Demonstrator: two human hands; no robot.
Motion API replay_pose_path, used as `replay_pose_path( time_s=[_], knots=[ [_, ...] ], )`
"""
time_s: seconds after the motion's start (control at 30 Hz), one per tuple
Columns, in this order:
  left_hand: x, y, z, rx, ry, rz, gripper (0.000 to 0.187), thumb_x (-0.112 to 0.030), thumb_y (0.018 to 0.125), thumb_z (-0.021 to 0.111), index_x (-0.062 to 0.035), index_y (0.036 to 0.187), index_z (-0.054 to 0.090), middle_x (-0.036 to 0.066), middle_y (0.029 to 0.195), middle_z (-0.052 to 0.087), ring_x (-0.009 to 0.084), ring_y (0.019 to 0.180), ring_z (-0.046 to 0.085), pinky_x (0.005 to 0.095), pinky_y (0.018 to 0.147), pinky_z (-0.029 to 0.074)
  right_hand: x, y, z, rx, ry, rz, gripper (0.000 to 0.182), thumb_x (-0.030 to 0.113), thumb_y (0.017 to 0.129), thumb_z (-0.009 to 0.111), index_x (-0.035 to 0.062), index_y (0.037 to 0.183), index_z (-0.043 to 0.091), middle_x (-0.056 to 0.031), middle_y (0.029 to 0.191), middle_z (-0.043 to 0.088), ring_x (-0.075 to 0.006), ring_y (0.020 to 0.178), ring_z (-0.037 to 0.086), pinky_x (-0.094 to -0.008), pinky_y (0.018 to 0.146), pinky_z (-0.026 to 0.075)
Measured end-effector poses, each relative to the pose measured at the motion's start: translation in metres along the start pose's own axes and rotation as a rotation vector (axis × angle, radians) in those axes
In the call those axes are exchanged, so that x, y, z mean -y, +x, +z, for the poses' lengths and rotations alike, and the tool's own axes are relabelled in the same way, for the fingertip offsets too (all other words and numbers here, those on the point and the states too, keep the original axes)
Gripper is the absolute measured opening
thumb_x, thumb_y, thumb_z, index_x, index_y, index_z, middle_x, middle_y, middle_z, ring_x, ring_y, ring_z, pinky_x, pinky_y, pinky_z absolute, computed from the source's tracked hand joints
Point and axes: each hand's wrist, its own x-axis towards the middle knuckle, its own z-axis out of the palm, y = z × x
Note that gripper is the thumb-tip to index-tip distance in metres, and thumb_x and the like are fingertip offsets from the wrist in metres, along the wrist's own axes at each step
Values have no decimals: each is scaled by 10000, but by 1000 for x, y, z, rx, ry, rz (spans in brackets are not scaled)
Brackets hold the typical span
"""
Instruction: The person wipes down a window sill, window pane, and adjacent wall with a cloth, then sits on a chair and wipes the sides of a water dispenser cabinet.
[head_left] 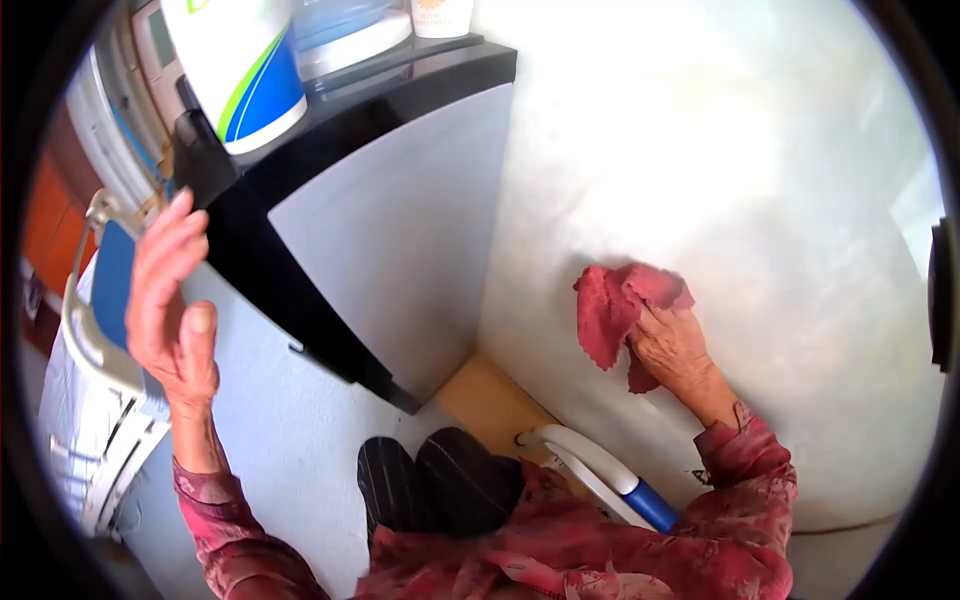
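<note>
My right hand (670, 345) grips a red cloth (612, 308) and holds it against the pale, smudged wall (620, 160). The cloth bunches around the fingers, hiding their tips, and part of it hangs below the hand. My left hand (168, 295) is raised at the left with the fingers stretched upward and the thumb apart, holding nothing. Its fingertips overlap the left side of a black and grey cabinet (400, 220) in this view.
On the cabinet's black top stand a white, blue and green bottle (240, 75), a clear blue container (345, 30) and a white cup (441, 16). A white and blue handle (600, 470) rises beside my lap. At the left is a white-framed bed or chair (100, 350).
</note>
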Motion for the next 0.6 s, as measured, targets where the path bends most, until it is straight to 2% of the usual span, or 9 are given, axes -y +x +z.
replay_pose_path(
  time_s=[0.13, 0.27, 0.3, 0.33, 0.4, 0.47, 0.5, 0.57, 0.6],
  knots=[
    [-82, -106, -140, 473, 142, -756, 298, -191, 924, 704, 1, 1152, 702, 159, 1213, 685, 306, 1225, 610, 437, 1092, 428, -9, -13, -77, 9, 57, -1, 205, 178, 839, 623, 140, 1012, 726, -24, 1189, 651, -170, 1033, 616, -354, 859, 463],
    [-142, -278, -226, 583, 427, -1295, 262, -167, 949, 650, 16, 1123, 720, 187, 1034, 744, 297, 1035, 711, 378, 956, 522, -15, -27, -32, -199, 122, 114, 40, 110, 821, 630, 106, 844, 662, -70, 937, 652, -231, 861, 651, -414, 746, 512],
    [-159, -314, -287, 658, 484, -1246, 260, -177, 962, 626, 4, 1119, 726, 200, 1020, 748, 293, 988, 726, 384, 883, 544, -9, -13, -70, -104, 175, 268, 14, 90, 800, 634, 89, 793, 646, -93, 856, 637, -273, 788, 647, -440, 701, 514],
    [-189, -362, -325, 639, 446, -1432, 275, -196, 961, 636, 8, 1125, 723, 204, 1041, 745, 301, 976, 721, 393, 860, 543, -8, -16, -77, -62, 9, 156, 32, 92, 804, 629, 80, 804, 659, -100, 845, 634, -284, 789, 643, -443, 701, 515],
    [-247, -407, -361, 628, 422, -1475, 411, -331, 1003, 612, 24, 1195, 688, 196, 1139, 728, 251, 1046, 684, 382, 918, 510, -6, -13, -88, -21, -130, 87, 150, 154, 844, 631, 100, 942, 731, -113, 1098, 714, -298, 1009, 673, -455, 864, 524],
    [-294, -380, -357, 392, 239, -1971, 633, -525, 1026, 529, 8, 1358, 602, 155, 1285, 686, 253, 1170, 618, 389, 1026, 458, 0, -7, -91, -86, -342, 31, 286, 149, 876, 612, 177, 1131, 737, -84, 1188, 691, -287, 1089, 659, -454, 902, 515],
    [-309, -386, -359, 360, 205, -2001, 653, -549, 1023, 521, 0, 1369, 596, 164, 1317, 665, 266, 1206, 602, 394, 1047, 448, 42, 10, -141, 49, -378, 136, 257, 146, 881, 610, 190, 1098, 740, -52, 1200, 690, -265, 1091, 662, -433, 882, 513],
    [-327, -340, -240, 447, 170, -2005, 681, -583, 1014, 516, -12, 1380, 591, 184, 1372, 623, 293, 1269, 572, 404, 1081, 430, -38, -11, -16, -30, -352, 31, 241, 131, 883, 619, 187, 1088, 732, -20, 1163, 692, -244, 1046, 670, -417, 831, 513],
    [-330, -355, -233, 499, 111, -1963, 689, -592, 1009, 518, -16, 1380, 591, 197, 1396, 603, 308, 1295, 559, 408, 1095, 423, -34, -10, -16, -44, -347, 7, 241, 131, 883, 619, 187, 1088, 732, -20, 1163, 692, -244, 1046, 670, -417, 831, 513]
  ],
)
